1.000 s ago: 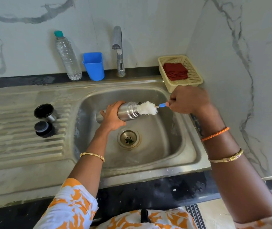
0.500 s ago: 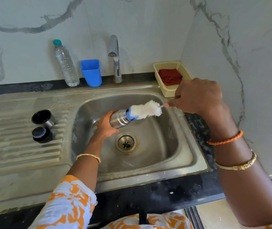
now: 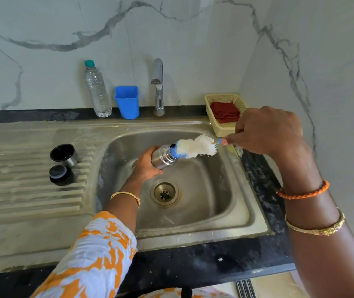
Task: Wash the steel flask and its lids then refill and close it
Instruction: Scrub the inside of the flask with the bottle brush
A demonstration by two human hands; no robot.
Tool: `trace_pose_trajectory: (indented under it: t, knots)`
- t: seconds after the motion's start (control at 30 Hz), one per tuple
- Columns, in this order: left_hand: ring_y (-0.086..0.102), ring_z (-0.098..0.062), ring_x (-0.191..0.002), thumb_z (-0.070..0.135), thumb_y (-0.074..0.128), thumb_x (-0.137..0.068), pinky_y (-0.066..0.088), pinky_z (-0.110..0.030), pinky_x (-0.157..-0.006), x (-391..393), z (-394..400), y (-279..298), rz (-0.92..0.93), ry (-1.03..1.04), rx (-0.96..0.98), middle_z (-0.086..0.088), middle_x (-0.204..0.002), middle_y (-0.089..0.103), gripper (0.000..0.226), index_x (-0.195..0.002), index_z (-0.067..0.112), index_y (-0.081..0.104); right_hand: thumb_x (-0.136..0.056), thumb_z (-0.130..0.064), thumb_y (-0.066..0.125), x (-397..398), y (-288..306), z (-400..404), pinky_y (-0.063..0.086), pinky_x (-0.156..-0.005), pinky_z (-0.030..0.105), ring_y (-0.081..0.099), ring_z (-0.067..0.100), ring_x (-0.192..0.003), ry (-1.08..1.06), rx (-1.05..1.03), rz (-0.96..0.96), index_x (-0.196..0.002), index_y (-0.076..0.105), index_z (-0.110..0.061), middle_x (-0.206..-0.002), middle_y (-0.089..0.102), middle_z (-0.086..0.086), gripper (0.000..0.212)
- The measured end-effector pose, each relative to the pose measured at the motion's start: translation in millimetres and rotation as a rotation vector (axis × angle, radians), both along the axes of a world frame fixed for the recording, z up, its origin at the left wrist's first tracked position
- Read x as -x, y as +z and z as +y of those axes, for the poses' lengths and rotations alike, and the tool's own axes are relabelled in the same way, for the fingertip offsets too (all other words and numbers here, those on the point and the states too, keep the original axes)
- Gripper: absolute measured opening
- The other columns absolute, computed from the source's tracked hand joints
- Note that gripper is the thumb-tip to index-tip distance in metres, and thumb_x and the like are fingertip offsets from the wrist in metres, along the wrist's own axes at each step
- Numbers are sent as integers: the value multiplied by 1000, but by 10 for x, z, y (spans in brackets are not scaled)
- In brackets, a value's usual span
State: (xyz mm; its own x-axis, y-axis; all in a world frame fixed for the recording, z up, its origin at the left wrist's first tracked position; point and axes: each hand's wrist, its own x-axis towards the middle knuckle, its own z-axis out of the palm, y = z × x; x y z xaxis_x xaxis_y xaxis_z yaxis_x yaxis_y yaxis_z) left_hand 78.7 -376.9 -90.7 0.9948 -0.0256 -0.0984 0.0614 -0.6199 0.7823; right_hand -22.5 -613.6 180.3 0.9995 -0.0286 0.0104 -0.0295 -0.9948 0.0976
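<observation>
Steel flask (image 3: 163, 157) gripped by left hand (image 3: 145, 165) over the sink (image 3: 247, 211), bottle brush (image 3: 195, 147) pinched by right hand (image 3: 266, 131) at its mouth, two lids (image 3: 62, 164) left of the sink.

The sink (image 3: 204, 224) is sitting in the counter (image 3: 193, 267), its drainboard (image 3: 28, 190) lying to the left. On the drainboard two lids (image 3: 64, 154) are standing, one just in front of the other and possibly touching. Over the basin the left hand (image 3: 145, 165) is holding the flask (image 3: 163, 157) tilted, mouth to the right. The right hand (image 3: 266, 130) is holding the brush (image 3: 195, 147), its tip lying in the flask's mouth. Behind the sink, left to right, are standing a bottle (image 3: 96, 91), a cup (image 3: 127, 102), the tap (image 3: 158, 87) and a basket (image 3: 221, 127) with a cloth (image 3: 224, 111) lying in it.
</observation>
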Motion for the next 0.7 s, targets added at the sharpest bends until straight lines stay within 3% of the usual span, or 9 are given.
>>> trace_pose_trajectory:
  t: [0.17,0.27,0.33,0.43,0.53,0.6,0.67,0.7]
  knots:
    - [63,-21,-98,21,85,-42,55,-49,-84,43,-54,28,-26,-41,8,8,-109,63,88,-118,43,47,-79,-66,55,69,84,-33,38,-64,29,60,20,-79,18,25,17,-90,67,-23,-74,61,-4,47]
    - [62,-20,-97,19,85,-44,55,-49,-83,69,-62,112,-27,-41,8,8,-108,63,86,-120,38,49,-81,-64,55,73,98,-26,37,-65,29,58,21,-78,21,67,-68,-95,69,-24,-81,63,-2,45]
    - [62,-21,-96,28,82,-41,55,-48,-83,91,-52,155,-32,-25,-5,8,-109,62,87,-121,39,47,-83,-59,56,29,63,-42,37,-77,32,58,23,-81,39,132,-167,-96,70,-22,-82,64,2,41]
    - [62,-20,-97,39,80,-38,56,-47,-82,154,-20,177,-31,12,16,8,-112,61,94,-124,38,45,-80,-41,68,-77,-114,-107,16,-95,40,53,30,-99,86,158,-465,-84,73,-18,-78,64,8,24]
    - [62,-19,-94,38,81,-38,56,-48,-80,223,-33,200,-47,22,56,7,-111,60,92,-123,36,47,-73,-20,71,-205,-333,-138,9,-103,44,41,37,-124,78,-68,-804,-82,72,-16,-110,64,10,10]
    - [62,-17,-91,39,79,-36,56,-49,-78,265,-56,223,-44,47,84,9,-107,61,88,-118,41,47,-78,-14,66,-214,-482,-52,18,-105,41,33,35,-133,92,-260,-1019,-97,70,-16,-133,49,16,19]
    - [63,-16,-90,42,77,-34,57,-49,-76,298,-54,204,-31,77,106,11,-105,61,87,-115,45,46,-85,-13,66,-191,-638,96,33,-101,31,37,21,-129,100,-603,-1205,-111,63,-8,-132,43,23,27]
    - [63,-16,-89,42,77,-33,57,-48,-76,313,-53,187,-25,83,112,12,-104,62,87,-114,45,45,-86,-15,68,-182,-720,173,37,-97,24,40,13,-122,69,-835,-1205,-115,58,-4,-128,43,21,33]
